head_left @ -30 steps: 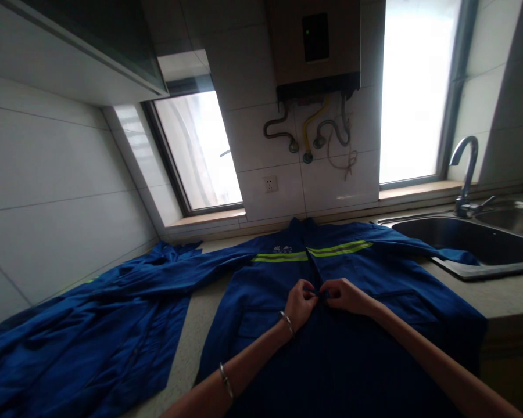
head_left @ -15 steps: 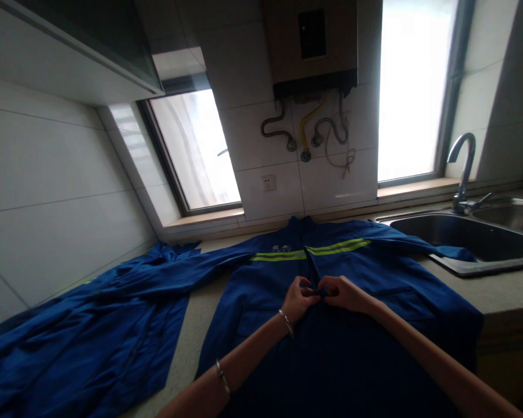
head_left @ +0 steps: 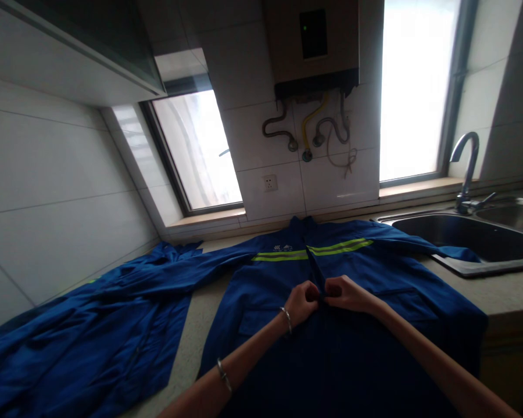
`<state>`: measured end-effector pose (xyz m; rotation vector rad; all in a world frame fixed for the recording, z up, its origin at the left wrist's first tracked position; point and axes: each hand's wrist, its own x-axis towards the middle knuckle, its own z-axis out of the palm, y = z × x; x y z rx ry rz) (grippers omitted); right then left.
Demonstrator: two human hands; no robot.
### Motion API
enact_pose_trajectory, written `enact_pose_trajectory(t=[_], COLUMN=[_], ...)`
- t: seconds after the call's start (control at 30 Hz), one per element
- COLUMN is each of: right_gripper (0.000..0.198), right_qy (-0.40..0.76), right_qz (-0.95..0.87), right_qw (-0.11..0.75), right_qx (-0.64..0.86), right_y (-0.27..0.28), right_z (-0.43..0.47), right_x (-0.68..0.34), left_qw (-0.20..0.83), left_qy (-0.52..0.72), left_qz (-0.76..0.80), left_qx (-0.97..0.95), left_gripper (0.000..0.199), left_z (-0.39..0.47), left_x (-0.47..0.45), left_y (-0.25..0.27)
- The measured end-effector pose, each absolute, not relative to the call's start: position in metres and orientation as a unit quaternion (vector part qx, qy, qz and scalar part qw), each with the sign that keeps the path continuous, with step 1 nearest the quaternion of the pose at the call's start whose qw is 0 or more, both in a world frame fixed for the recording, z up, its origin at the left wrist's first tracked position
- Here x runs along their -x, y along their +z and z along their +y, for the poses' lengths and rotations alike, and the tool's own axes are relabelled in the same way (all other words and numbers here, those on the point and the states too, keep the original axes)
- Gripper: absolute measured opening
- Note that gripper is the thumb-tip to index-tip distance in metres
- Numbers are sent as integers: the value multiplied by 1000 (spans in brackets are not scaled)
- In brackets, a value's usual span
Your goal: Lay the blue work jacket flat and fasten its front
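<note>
A blue work jacket (head_left: 270,313) with yellow-green reflective stripes lies spread on the countertop, its collar toward the wall. At the middle of its front opening, below the stripes, my left hand (head_left: 303,301) pinches one edge of the cloth. Close beside it, my right hand (head_left: 346,295) pinches the facing edge, fingertips almost touching the left ones. Any button or fastener between the fingers is too small and dark to make out. Above the hands the front gapes in a narrow V.
A second blue garment (head_left: 91,331) lies rumpled on the countertop (head_left: 189,331) at left. The steel sink (head_left: 466,270) with its faucet (head_left: 467,168) is at right, one jacket sleeve reaching its rim. A water heater (head_left: 314,46) hangs on the wall above hoses.
The bit of cloth raised between my fingertips has sunk lower, and my left fingers have curled in more. Both hands stay at the jacket's front opening. The view has shifted slightly.
</note>
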<state>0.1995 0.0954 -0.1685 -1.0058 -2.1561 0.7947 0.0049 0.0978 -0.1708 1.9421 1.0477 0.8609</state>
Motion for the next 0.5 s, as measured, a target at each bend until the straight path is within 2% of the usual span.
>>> enact_pose_trajectory(t=[0.17, 0.27, 0.37, 0.5], right_gripper=[6, 13, 19, 20], right_qy=[325, 323, 323, 327], right_qz=[-807, -804, -805, -805], right_qw=[308, 313, 313, 310], right_qx=[385, 389, 388, 385], right_y=[-173, -174, -175, -177], right_z=[98, 100, 100, 101], right_x=[-200, -201, -201, -200], left_qw=[258, 204, 187, 195], left_qy=[314, 291, 286, 276], left_qz=[436, 418, 401, 366], left_qx=[-803, -836, -850, -867], left_gripper=[14, 16, 21, 18], left_z=[91, 90, 90, 89], left_x=[-7, -6, -5, -4], left_y=[-169, -168, -166, -165])
